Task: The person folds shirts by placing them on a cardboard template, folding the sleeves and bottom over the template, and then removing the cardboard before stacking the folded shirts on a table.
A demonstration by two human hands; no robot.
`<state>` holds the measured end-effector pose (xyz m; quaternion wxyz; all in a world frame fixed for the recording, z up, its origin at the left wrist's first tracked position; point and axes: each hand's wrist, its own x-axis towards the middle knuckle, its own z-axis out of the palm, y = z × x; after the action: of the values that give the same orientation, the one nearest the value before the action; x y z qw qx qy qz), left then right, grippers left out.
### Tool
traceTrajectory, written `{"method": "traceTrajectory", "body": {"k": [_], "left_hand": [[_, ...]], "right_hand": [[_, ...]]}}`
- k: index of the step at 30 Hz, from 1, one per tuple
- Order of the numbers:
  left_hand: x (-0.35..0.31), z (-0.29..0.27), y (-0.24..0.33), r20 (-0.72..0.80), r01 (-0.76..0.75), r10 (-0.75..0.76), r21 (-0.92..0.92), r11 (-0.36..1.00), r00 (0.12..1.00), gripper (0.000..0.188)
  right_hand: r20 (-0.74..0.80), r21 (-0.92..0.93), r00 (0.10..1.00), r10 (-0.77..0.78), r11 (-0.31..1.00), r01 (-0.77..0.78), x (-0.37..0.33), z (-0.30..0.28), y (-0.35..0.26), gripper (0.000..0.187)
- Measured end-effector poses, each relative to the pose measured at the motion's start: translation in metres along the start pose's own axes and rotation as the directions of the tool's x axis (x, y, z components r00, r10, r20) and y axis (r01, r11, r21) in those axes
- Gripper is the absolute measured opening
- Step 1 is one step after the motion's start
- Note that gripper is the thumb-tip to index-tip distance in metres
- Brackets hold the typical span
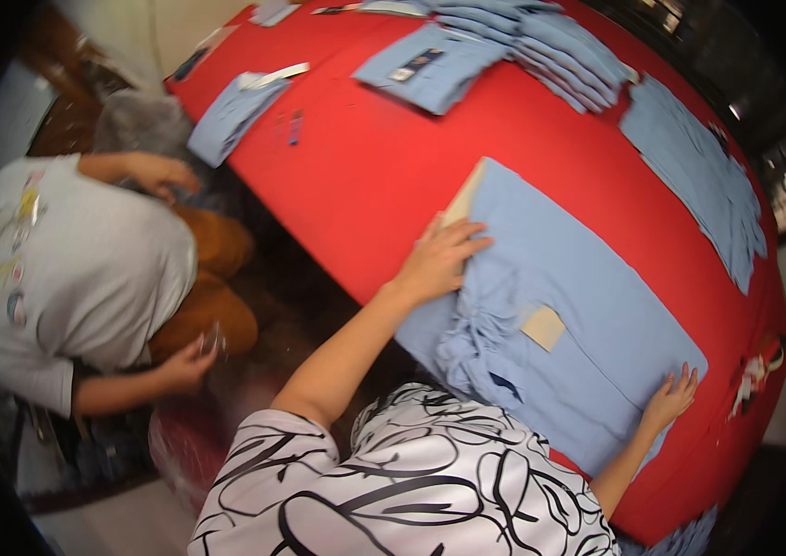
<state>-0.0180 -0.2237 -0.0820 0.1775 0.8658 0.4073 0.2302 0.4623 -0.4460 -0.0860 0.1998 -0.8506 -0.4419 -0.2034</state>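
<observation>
Light-blue garment [587,269] lies spread along near edge of red surface [346,157], cream card [542,328] upon it. Left hand [439,259], fingers spread, lies by cream strip [463,198]; right hand [671,400], fingers apart, touches garment's right end. Neither seems gripping; perhaps they keep cloth smooth.

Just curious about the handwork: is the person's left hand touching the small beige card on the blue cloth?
Apart. The head view shows a stretch of bare blue cloth between the left hand and the beige card.
</observation>
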Motion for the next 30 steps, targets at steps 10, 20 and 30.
{"method": "traceTrajectory", "body": {"k": [10, 20, 30], "left_hand": [[0.001, 0.023, -0.006, -0.085, -0.032, 0.041, 0.104, 0.994, 0.996, 0.063], [-0.006, 0.002, 0.004, -0.100, -0.008, 0.012, 0.039, 0.999, 0.995, 0.052], [-0.004, -0.001, 0.005, -0.054, 0.031, -0.034, -0.048, 0.998, 0.998, 0.029]], "right_hand": [[0.124, 0.455, 0.992, -0.009, 0.889, -0.049, 0.026, 0.056, 0.000, 0.020], [0.321, 0.754, 0.823, -0.468, 0.652, 0.077, -0.045, -0.062, -0.184, 0.024], [0.382, 0.892, 0.442, -0.811, 0.449, 0.053, -0.088, -0.082, -0.235, 0.034]]}}
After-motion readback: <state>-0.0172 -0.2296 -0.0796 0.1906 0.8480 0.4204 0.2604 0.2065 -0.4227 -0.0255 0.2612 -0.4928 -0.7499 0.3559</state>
